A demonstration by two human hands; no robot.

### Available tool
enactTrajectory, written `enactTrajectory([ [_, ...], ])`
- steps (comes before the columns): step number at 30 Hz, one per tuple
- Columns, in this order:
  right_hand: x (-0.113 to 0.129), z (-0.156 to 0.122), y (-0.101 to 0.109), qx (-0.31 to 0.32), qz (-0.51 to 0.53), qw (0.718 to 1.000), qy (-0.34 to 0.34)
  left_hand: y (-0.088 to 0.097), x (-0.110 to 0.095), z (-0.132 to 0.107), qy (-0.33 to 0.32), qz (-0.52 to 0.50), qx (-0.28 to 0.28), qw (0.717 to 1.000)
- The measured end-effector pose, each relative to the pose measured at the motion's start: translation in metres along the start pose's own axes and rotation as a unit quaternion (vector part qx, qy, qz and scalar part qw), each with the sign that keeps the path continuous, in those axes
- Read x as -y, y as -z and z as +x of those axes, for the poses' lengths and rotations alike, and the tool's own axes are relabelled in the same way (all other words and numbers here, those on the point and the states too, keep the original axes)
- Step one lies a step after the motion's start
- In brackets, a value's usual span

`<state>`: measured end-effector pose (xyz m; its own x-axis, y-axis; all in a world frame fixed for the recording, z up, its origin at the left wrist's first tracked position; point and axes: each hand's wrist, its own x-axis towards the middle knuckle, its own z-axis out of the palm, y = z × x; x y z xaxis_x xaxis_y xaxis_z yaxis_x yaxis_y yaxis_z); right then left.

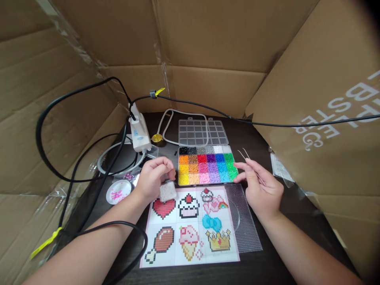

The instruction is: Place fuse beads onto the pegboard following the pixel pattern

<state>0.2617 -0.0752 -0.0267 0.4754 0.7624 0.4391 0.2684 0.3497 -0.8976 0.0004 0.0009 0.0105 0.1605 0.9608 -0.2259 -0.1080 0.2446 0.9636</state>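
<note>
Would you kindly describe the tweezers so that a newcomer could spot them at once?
Start at the open bead box with its grid of bright colours. Just to its right, the person's right hand holds the tweezers. Their two thin, parted prongs set them apart from the flat, dotted sheet nearby.

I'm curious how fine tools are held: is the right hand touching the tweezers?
Touching: the head view shows the right hand gripping the tweezers, whose two prongs jut out beyond its grip.
</note>
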Motion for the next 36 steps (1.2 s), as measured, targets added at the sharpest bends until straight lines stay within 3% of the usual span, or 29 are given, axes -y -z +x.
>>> enactTrajectory([
  [6, 0.006, -0.003, -0.001, 0.019, 0.014, 0.999, -0.03, 0.001, 0.001, 0.0, -0.002, -0.008, 0.002, 1.0],
  [16, -0.004, -0.009, 0.008, 0.092, -0.015, 0.995, 0.043, -0.001, 0.001, 0.001, -0.015, -0.002, 0.002, 1.0],
  [20, -0.001, -0.013, 0.01, 0.133, -0.045, 0.985, 0.097, 0.0, 0.003, 0.001, -0.024, -0.011, 0.003, 1.0],
  [25, 0.012, -0.016, 0.002, 0.176, -0.06, 0.956, 0.229, 0.0, 0.004, 0.001, -0.023, -0.009, 0.002, 1.0],
  [28, 0.015, -0.017, -0.001, 0.19, -0.057, 0.941, 0.273, 0.0, 0.004, 0.002, -0.027, -0.001, 0.002, 1.0],
  [32, 0.013, -0.019, 0.001, 0.177, -0.066, 0.936, 0.297, -0.001, 0.004, 0.003, -0.03, -0.001, 0.002, 1.0],
  [36, 0.007, -0.014, 0.004, 0.128, -0.064, 0.949, 0.28, -0.002, 0.004, 0.003, -0.028, -0.004, 0.002, 1.0],
])
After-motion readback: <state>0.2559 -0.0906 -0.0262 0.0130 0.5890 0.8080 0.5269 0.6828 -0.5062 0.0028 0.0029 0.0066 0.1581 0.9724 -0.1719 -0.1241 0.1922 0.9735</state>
